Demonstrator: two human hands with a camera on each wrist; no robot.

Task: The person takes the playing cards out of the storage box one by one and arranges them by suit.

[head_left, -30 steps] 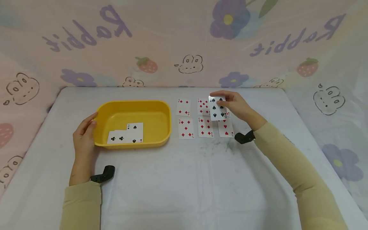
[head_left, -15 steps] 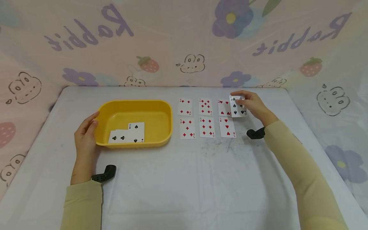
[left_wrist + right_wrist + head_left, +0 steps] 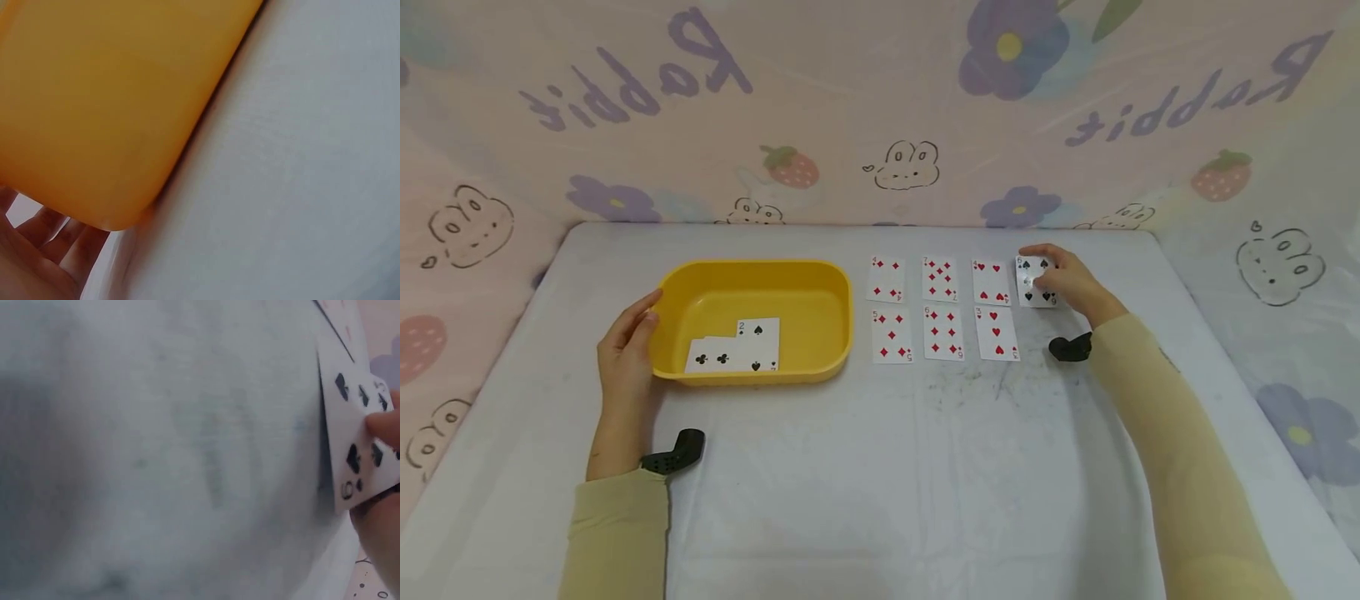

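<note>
In the head view, my left hand (image 3: 627, 354) holds the left end of a yellow plastic tub (image 3: 790, 377), thumb at the rim and fingers on its outer side. Inside the tub lie a two of spades (image 3: 757, 346) and overlapping club cards (image 3: 709, 358). My right hand (image 3: 1075, 287) pinches a six of spades (image 3: 1026, 293) at the right end of the back row of cards. The right wrist view shows the thumb on the card's face (image 3: 342, 434), with its near edge close over the cloth. Beside it lies a four of hearts (image 3: 991, 283).
Left of the six are a four of diamonds (image 3: 886, 279), a seven of diamonds (image 3: 939, 287) and, in the front row, a five of diamonds (image 3: 892, 346), a six of diamonds (image 3: 943, 346) and a three of hearts (image 3: 997, 343). A patterned curtain (image 3: 835, 92) stands behind the white-covered table (image 3: 865, 483).
My right hand has carried the six of spades rightward from above the seven of diamonds and four of hearts, then lowered it beside the four of hearts. The left hand stays on the tub.
</note>
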